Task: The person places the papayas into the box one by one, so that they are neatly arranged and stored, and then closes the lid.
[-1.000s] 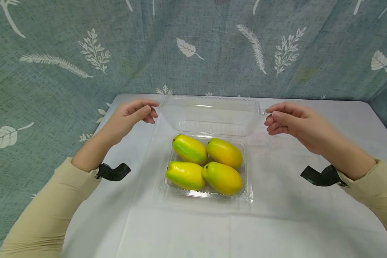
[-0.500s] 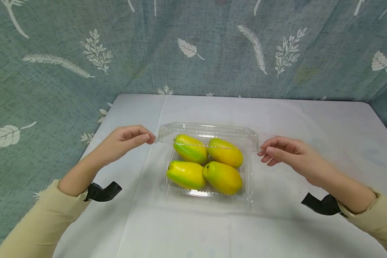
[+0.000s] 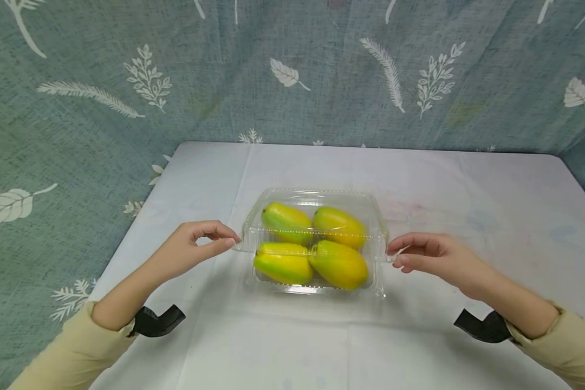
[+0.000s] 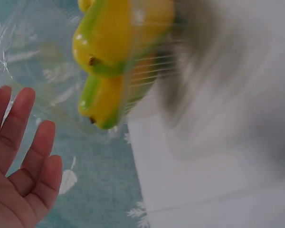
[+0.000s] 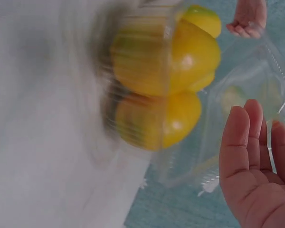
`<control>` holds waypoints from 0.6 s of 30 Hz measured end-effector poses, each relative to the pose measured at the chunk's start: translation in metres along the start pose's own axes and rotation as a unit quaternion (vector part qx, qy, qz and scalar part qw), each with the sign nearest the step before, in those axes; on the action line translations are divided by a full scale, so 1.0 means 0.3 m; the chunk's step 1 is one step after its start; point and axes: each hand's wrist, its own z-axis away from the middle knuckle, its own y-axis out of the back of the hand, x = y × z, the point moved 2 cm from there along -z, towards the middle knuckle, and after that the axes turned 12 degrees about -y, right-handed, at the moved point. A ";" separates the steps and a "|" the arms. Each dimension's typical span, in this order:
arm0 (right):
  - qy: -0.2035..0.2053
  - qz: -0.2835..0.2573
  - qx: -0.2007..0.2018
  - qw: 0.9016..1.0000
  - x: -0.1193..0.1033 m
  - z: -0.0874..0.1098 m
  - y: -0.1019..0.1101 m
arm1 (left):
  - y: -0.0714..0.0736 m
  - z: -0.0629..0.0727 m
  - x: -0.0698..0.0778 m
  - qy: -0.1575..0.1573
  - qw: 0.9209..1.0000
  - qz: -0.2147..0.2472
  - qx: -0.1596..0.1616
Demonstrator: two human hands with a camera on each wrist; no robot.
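Several yellow-green mangoes [image 3: 284,266] lie in two rows inside a clear plastic clamshell box [image 3: 304,290]. Its hinged lid [image 3: 317,194] is tilted forward over them, with the front edge raised above the box rim. My left hand [image 3: 198,249] pinches the lid's left front corner between thumb and forefinger. At the opposite corner, my right hand [image 3: 441,262] pinches the lid the same way. In the left wrist view, my left fingers [image 4: 40,137] are beside the lid, and mangoes show through the plastic wall. The right wrist view has my right hand [image 5: 256,175] overlapping the lid.
A white cloth [image 3: 302,346] covers the table under the box. Behind the table hangs a blue-green curtain [image 3: 331,81] with white leaf prints, which also runs down the left side. Black straps [image 3: 157,321] sit on both wrists.
Both hands have moved toward the body, swinging the lid from standing open at the back to forward over the mangoes. The box and mangoes have stayed in place.
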 end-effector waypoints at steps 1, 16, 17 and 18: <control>-0.007 -0.001 -0.003 1.000 0.008 -0.004 -0.004 | -0.008 0.004 -0.007 0.006 1.000 0.000 -0.002; -0.029 -0.005 0.002 1.000 0.090 -0.063 -0.037 | -0.104 0.002 -0.074 0.038 0.998 -0.043 0.016; -0.030 -0.005 0.006 1.000 0.093 -0.068 -0.040 | -0.106 -0.001 -0.075 0.038 0.998 -0.047 0.021; -0.030 -0.006 0.010 0.999 0.095 -0.073 -0.043 | -0.109 -0.005 -0.076 0.039 0.998 -0.051 0.026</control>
